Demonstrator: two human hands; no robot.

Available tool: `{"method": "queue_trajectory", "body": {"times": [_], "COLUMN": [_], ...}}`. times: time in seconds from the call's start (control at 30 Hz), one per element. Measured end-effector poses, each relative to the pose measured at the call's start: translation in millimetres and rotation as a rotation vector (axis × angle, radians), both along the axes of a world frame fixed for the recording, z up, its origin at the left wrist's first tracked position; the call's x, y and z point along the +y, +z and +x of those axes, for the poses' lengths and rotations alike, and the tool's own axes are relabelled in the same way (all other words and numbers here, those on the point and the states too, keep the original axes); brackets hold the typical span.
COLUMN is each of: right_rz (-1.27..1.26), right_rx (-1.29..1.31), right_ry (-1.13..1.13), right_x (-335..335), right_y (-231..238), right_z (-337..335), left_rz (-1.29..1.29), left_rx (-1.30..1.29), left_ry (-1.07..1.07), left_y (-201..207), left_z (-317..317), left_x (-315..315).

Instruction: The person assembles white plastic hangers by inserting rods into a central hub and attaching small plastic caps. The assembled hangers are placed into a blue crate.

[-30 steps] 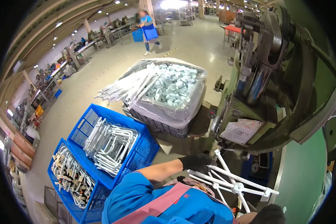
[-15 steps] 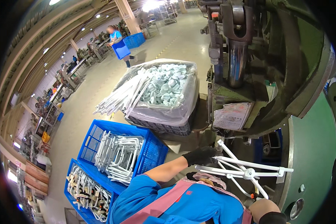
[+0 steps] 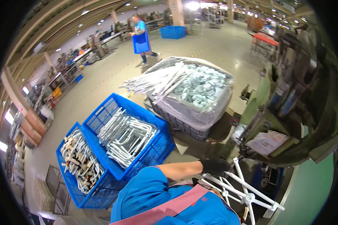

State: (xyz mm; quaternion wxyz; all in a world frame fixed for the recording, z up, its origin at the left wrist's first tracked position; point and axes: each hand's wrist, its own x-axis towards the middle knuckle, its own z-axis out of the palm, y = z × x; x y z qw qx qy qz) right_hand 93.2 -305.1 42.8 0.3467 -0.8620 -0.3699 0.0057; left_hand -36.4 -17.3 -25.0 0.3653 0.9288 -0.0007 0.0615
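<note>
My left hand (image 3: 216, 167), in a black glove, is closed around the upper tube ends of a white tubular frame (image 3: 248, 198). The frame's crossing tubes meet at a round hub and slant down to the right, in front of my body. My right hand is out of the picture. To the left of my arm, a blue crate (image 3: 164, 145) holds a pile of bent white tubes (image 3: 127, 138). Beside it, a second blue crate (image 3: 97, 202) contains white tube parts with tan and black fittings (image 3: 82, 161).
A plastic-lined bin (image 3: 193, 119) carries pale caps (image 3: 202, 88) and long white tubes (image 3: 157, 80) jutting left. A dark green machine (image 3: 285, 116) and green surface (image 3: 315, 183) stand at the right. A person (image 3: 141, 39) with a blue bin walks farther off.
The view has swung right, so the crates, bin and machine sit differently. My right forearm and glove have left the picture. My left hand still grips the frame.
</note>
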Motion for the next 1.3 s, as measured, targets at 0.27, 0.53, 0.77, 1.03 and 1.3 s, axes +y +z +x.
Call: {"method": "queue_trajectory", "body": {"times": [0.27, 0.53, 0.77, 1.03, 1.3], "right_rz": [-0.002, -0.005, -0.009, -0.018, -0.006], "right_rx": [0.028, 0.020, 0.013, 0.012, 0.000], "right_ry": [0.043, 0.034, 0.029, 0.023, 0.022], "right_x": [12.4, 13.1, 9.1, 7.1, 5.5], "right_y": [0.7, 3.1, -1.2, -2.3, 1.0], "right_z": [0.4, 1.6, -0.6, -1.9, -4.5], "left_rz": [-0.019, 0.040, 0.114, 0.059, 0.005], "left_rx": [0.085, 0.097, 0.068, 0.060, -0.067], "left_ry": [0.010, -0.028, 0.030, 0.038, 0.019], "left_y": [9.9, 9.4, 15.9, 2.9, -11.8], "left_z": [-7.0, -0.8, -3.7, 3.7, 1.2], "left_x": [-0.2, 5.1, -0.9, -1.5, 2.9]}}
